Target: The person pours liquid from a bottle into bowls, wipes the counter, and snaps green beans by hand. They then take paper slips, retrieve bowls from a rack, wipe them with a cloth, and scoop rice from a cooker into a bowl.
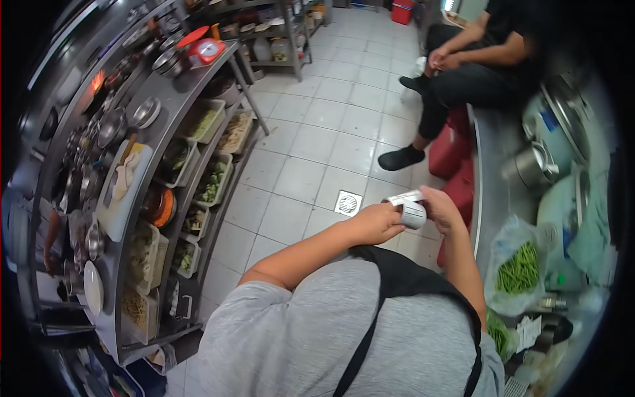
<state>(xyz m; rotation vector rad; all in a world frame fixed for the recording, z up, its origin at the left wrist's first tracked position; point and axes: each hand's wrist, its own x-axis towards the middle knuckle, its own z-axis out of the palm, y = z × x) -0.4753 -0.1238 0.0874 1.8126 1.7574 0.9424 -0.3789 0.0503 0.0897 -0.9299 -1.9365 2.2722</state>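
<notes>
A small white roll of printed paper [413,215] is held in front of my chest, over the tiled floor. My left hand [377,223] is closed on the roll's left side, thumb along its lower edge. My right hand [439,210] is closed at the right side, fingers at the end of a printed strip [405,197] that stretches across the top of the roll. The print is too small to read.
To the left, a steel counter [135,165] carries a cutting board [124,188], bowls and a red scale [206,51], with vegetable tubs below. On the right, a seated person [479,63] and a bag of green beans [518,270] are on a steel counter. A floor drain [348,202] lies ahead.
</notes>
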